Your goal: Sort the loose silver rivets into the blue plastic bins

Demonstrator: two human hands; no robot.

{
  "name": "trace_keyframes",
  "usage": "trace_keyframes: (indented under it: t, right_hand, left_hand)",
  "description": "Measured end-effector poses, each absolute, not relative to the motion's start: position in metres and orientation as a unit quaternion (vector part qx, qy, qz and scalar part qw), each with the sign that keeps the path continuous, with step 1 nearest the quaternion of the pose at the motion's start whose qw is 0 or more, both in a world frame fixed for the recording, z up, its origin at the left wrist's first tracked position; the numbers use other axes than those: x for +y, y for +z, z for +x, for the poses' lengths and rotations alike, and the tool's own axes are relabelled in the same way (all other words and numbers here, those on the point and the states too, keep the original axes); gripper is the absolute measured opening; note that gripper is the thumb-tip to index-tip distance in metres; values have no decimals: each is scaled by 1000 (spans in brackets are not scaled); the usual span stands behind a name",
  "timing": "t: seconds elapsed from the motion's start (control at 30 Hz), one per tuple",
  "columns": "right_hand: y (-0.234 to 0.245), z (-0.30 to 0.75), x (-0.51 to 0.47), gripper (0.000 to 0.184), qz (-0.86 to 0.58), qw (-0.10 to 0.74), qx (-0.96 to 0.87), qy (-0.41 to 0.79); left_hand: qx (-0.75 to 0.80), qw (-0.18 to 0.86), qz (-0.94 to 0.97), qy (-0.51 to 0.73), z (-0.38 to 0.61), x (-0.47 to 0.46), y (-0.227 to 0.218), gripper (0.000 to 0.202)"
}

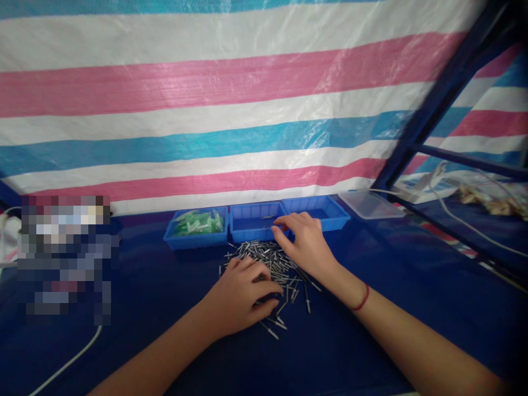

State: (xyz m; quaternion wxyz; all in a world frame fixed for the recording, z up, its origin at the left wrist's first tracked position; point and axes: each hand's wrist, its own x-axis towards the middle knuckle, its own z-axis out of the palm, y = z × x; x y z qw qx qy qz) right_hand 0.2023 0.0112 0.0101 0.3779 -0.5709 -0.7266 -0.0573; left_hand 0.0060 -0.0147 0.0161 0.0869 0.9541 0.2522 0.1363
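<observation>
A loose pile of silver pop rivets (264, 254) lies on the dark blue table, with several strays at its near side. My left hand (241, 294) rests palm down over the pile's near left part. Its fingers are loosely curled, thumb and forefinger apart; the space under the palm is hidden. My right hand (307, 245), a red band round its wrist, is over the front right corner of the middle blue bin (249, 234). Its thumb and forefinger nearly meet in a pinch, seemingly on one pop rivet. A few rivets show inside that bin.
The left blue bin (198, 242) holds green-and-clear plastic packets (200, 222). The right blue bin (336, 221) adjoins a clear plastic lid (371, 205). A striped sheet (247, 82) hangs behind. A white cable (72, 360) crosses the left, near a blurred-out patch. A metal frame (429, 113) stands right.
</observation>
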Motion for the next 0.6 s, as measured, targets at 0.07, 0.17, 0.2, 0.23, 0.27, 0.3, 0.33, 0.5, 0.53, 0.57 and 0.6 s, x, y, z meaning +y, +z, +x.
trace_keyframes:
  t: [0.07, 0.17, 0.2, 0.23, 0.27, 0.3, 0.33, 0.5, 0.53, 0.57, 0.6]
  right_hand:
    - [12, 200, 7, 17, -561, 379, -735, -41]
    - [14, 197, 3, 15, -549, 379, -745, -25]
    - [14, 197, 3, 15, -545, 380, -747, -20]
    - [14, 197, 2, 15, -541, 381, -749, -16]
    - [14, 196, 2, 14, -538, 382, -751, -12]
    - [14, 196, 1, 14, -536, 383, -753, -8]
    - [14, 195, 1, 14, -534, 383, -754, -5]
    - [12, 190, -2, 13, -519, 378, -766, 13]
    - [12, 190, -2, 13, -515, 378, -769, 17]
    - [12, 190, -2, 13, -512, 378, -771, 20]
    - [12, 190, -3, 13, -510, 380, -771, 24]
  left_hand:
    - [243, 57, 960, 125, 7, -15, 12, 17]
    - [235, 26, 964, 119, 9, -13, 8, 16]
    - [233, 17, 965, 120, 9, -12, 7, 14]
    - [230, 9, 965, 122, 9, -11, 6, 13]
    - [227, 2, 966, 125, 10, -11, 5, 12]
    - [224, -3, 966, 128, 10, -10, 4, 12]
    - [220, -8, 966, 132, 10, -10, 3, 11]
    - [203, -38, 965, 162, 12, -8, -3, 6]
    - [202, -42, 965, 162, 13, -7, -3, 5]
    - [202, -43, 965, 159, 13, -8, -3, 6]
    - [204, -41, 966, 156, 14, -8, -2, 7]
